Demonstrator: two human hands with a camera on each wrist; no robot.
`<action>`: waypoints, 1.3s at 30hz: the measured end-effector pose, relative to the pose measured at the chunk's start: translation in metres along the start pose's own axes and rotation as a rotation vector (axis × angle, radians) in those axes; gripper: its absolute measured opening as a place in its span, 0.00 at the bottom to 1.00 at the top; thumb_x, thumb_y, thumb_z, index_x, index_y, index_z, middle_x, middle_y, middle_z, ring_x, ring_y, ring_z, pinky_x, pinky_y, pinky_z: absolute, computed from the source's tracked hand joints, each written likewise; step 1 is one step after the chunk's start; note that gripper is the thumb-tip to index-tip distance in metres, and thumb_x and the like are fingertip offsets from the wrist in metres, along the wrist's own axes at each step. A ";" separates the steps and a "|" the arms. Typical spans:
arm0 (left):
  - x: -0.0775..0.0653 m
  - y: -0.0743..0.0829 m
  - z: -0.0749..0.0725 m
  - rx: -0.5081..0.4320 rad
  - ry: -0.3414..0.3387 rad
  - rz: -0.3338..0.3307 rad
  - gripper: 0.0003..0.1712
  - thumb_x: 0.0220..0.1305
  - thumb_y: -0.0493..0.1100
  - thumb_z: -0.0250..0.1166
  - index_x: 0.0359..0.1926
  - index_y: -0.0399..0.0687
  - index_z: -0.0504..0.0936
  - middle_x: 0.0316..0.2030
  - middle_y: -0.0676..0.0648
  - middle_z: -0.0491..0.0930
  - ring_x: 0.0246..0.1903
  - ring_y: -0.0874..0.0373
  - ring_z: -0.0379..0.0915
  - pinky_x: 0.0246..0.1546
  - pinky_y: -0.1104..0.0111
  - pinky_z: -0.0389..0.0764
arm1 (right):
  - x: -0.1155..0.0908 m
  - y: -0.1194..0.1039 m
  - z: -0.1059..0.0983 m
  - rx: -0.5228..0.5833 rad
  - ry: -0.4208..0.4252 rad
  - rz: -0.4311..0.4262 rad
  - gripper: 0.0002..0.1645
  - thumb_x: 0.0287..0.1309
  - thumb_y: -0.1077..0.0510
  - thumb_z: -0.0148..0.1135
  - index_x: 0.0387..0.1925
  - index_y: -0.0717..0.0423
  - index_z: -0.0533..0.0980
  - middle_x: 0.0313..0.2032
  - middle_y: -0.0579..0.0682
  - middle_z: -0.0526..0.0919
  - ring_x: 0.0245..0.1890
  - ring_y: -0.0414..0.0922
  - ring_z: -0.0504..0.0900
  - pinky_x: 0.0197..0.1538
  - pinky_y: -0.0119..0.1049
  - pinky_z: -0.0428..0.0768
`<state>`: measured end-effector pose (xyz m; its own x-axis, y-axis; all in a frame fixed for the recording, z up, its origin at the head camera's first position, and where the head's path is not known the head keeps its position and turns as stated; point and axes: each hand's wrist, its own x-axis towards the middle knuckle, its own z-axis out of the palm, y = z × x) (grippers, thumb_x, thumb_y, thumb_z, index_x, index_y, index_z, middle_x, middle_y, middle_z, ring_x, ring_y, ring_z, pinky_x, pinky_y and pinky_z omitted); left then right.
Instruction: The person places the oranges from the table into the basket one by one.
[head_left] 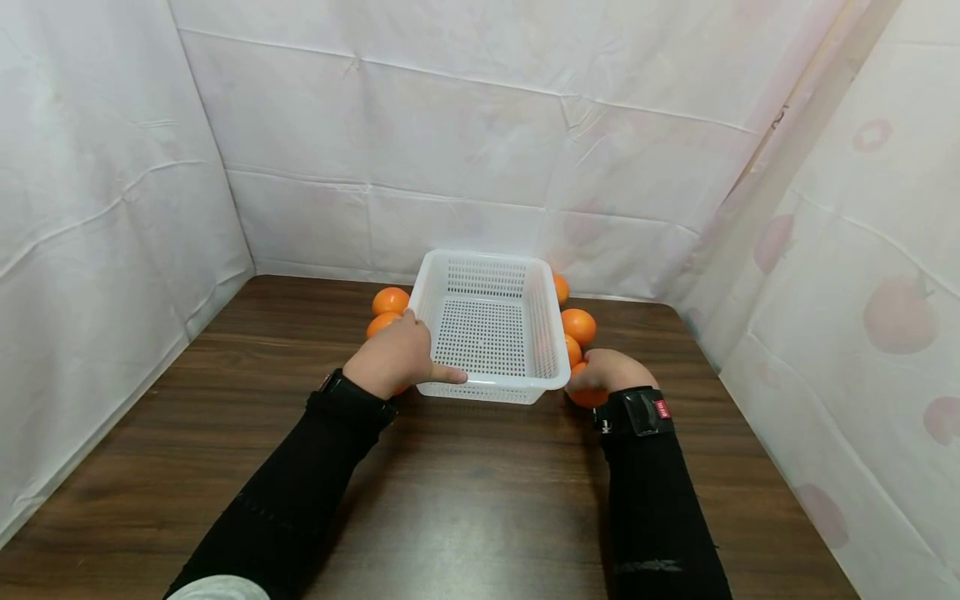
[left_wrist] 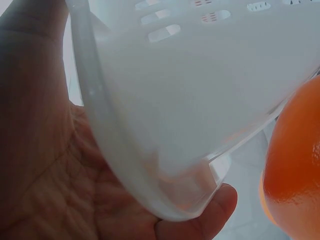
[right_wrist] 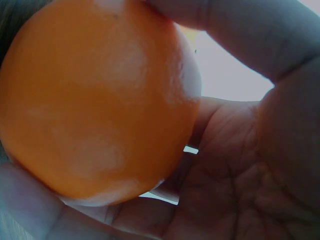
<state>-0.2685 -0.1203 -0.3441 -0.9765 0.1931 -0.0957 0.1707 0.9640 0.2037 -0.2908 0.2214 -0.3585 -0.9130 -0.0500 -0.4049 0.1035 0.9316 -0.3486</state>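
A white plastic basket (head_left: pixel 480 333) with slotted walls stands toward the back of the table, nothing inside it. My left hand (head_left: pixel 396 354) grips its near left corner, thumb along the front rim. In the left wrist view the fingers (left_wrist: pixel 200 220) curl beneath the basket's rim (left_wrist: pixel 107 135), close to an orange (left_wrist: pixel 295 160). Beside the near right corner, my right hand (head_left: pixel 617 370) holds an orange (head_left: pixel 587 392). The right wrist view shows that orange (right_wrist: pixel 100 105) between the thumb and curled fingers (right_wrist: pixel 145 217).
Along the basket's left side lie oranges (head_left: pixel 390 302), one partly hidden by my left hand. Several more oranges (head_left: pixel 578 327) line its right side. Brown wood-grain table (head_left: pixel 480 500) stretches toward me. White sheets (head_left: pixel 465 150) hang behind and at both sides.
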 end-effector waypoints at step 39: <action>0.000 0.001 -0.001 0.004 0.006 0.026 0.71 0.49 0.85 0.70 0.68 0.26 0.71 0.77 0.20 0.57 0.59 0.39 0.76 0.62 0.50 0.81 | -0.003 0.002 -0.002 0.020 -0.003 0.000 0.27 0.56 0.50 0.70 0.55 0.56 0.77 0.49 0.57 0.83 0.46 0.55 0.79 0.50 0.51 0.77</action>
<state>-0.2686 -0.1196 -0.3432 -0.9724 0.2173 -0.0849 0.1968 0.9594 0.2021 -0.2889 0.2237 -0.3567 -0.9120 -0.0512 -0.4070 0.1111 0.9242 -0.3653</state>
